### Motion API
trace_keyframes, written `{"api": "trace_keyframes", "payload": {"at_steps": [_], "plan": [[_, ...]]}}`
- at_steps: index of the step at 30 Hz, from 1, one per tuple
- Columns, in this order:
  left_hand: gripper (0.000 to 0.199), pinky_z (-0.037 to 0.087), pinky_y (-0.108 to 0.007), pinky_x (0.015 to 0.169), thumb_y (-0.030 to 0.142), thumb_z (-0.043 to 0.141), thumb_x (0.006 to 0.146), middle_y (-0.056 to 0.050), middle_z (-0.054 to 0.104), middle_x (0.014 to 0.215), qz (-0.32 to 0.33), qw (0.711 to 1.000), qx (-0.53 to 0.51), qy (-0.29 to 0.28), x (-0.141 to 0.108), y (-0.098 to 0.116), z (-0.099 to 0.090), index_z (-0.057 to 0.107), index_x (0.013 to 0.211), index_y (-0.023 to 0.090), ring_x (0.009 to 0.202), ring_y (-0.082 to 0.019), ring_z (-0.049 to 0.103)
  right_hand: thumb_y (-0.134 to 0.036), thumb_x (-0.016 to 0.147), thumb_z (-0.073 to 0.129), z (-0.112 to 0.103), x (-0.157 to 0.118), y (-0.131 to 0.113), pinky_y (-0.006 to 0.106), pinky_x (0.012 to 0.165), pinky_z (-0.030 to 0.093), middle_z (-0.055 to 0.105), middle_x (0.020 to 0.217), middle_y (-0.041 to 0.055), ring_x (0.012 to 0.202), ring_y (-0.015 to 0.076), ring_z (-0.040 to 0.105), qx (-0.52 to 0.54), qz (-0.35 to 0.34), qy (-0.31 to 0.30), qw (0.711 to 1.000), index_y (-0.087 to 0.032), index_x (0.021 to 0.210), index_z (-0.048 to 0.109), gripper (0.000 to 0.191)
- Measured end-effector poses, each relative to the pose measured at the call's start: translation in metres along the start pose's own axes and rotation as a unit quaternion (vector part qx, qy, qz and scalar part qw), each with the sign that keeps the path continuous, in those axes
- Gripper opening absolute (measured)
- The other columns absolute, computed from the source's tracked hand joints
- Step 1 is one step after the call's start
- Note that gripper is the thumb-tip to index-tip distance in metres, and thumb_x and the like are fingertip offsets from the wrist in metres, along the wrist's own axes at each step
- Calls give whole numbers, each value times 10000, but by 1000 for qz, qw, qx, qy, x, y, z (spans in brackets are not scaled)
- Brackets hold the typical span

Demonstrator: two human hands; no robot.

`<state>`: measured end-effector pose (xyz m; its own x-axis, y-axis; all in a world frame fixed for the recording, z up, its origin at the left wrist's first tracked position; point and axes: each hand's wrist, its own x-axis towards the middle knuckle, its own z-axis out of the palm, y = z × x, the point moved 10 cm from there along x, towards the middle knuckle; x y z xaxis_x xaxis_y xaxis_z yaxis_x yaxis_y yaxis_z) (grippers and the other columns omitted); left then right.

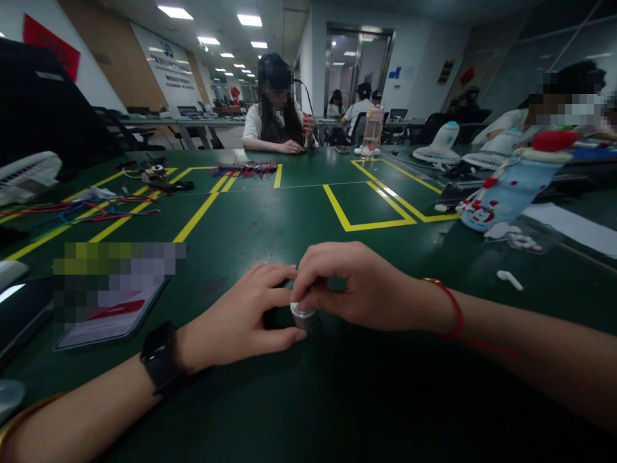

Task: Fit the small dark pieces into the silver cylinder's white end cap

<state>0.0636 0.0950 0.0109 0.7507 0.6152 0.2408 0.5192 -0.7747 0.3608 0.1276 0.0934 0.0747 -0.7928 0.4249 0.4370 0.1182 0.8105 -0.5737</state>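
Note:
A small silver cylinder (304,316) with a bright rim stands upright on the green table, in the middle of the view. From the left, my left hand (236,315) curls its thumb and index finger around its side and steadies it. My right hand (354,283) reaches over from the other side, thumb and fingertips pinched together at the cylinder's top. What lies right under those fingertips is hidden. A dark watch (161,357) is on my left wrist, and a red cord (456,312) circles the right.
Left of my hands lies a phone (110,321), partly blurred out. Loose coloured wires (96,209) spread behind it. At right are an earbud (509,280), a small bag (518,238) and a blue bottle (506,190). A person (274,116) sits across the table.

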Motion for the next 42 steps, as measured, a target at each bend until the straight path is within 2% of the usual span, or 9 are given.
{"api": "trace_keyframes", "payload": {"at_steps": [5, 12, 20, 24, 27, 29, 31, 36, 42], "plan": [[294, 375, -416, 969, 348, 675, 820, -20, 514, 1267, 3, 1000, 10, 0, 0, 0, 1, 611, 1100, 287, 1146, -271, 479, -49, 813, 603, -6, 1, 1, 239, 677, 449, 619, 817, 24, 743, 116, 554, 1, -2, 71, 997, -140, 826, 650, 104], [252, 369, -411, 980, 339, 679, 818, -7, 538, 1219, 2, 1000, -4, 3, 0, 1, -1, 608, 1054, 285, 1104, -254, 500, -58, 808, 631, 1, 2, 6, 220, 651, 451, 629, 829, 22, 728, 102, 561, 33, 42, 21, 998, -124, 852, 671, 89], [261, 405, -406, 953, 337, 678, 815, -24, 553, 1200, 0, 1000, 8, 6, 1, 2, -1, 612, 1056, 262, 1089, -256, 511, -128, 794, 690, 3, -2, 12, 200, 614, 427, 601, 799, 0, 681, 77, 517, 75, 57, 47, 994, -123, 881, 680, 88], [225, 405, -431, 969, 365, 666, 829, -38, 554, 1220, -4, 1000, 11, -4, 0, 1, 2, 634, 1030, 267, 1137, -277, 494, -207, 754, 741, 8, -4, 22, 188, 572, 418, 590, 797, -11, 647, 69, 492, 146, 110, 27, 983, -137, 964, 678, 231], [261, 385, -449, 1002, 390, 658, 837, -45, 528, 1293, -9, 1000, 22, -19, 0, 0, 4, 647, 1070, 274, 1202, -298, 461, -308, 734, 757, 5, -10, 42, 188, 538, 417, 600, 781, -13, 622, 72, 506, 231, 160, 38, 959, -144, 1041, 649, 365], [300, 371, -450, 1023, 389, 655, 843, -49, 501, 1340, -10, 999, 26, -20, 0, -1, 3, 638, 1120, 276, 1224, -297, 451, -334, 761, 725, -8, -18, 67, 197, 543, 420, 615, 775, -4, 622, 76, 525, 246, 190, 94, 946, -132, 999, 646, 322], [331, 367, -450, 1030, 387, 650, 851, -51, 486, 1364, -11, 999, 26, -20, 0, -2, 3, 625, 1163, 279, 1235, -294, 448, -336, 763, 714, -28, -30, 95, 212, 570, 424, 631, 778, 9, 640, 84, 539, 203, 215, 164, 941, -119, 898, 650, 264], [376, 381, -462, 1018, 402, 652, 850, -41, 498, 1360, -16, 999, 22, -18, -2, -4, 4, 609, 1210, 303, 1234, -297, 458, -377, 761, 692, -58, -56, 155, 227, 535, 383, 595, 667, -7, 558, 79, 488, 112, 294, 226, 922, -121, 800, 652, 263], [382, 384, -469, 1016, 400, 657, 848, -41, 502, 1360, -18, 999, 21, -16, -3, -2, 2, 609, 1215, 305, 1233, -299, 463, -399, 777, 666, -64, -63, 178, 209, 520, 387, 591, 690, -2, 545, 65, 493, 196, 320, 253, 892, -119, 861, 635, 294]]}}
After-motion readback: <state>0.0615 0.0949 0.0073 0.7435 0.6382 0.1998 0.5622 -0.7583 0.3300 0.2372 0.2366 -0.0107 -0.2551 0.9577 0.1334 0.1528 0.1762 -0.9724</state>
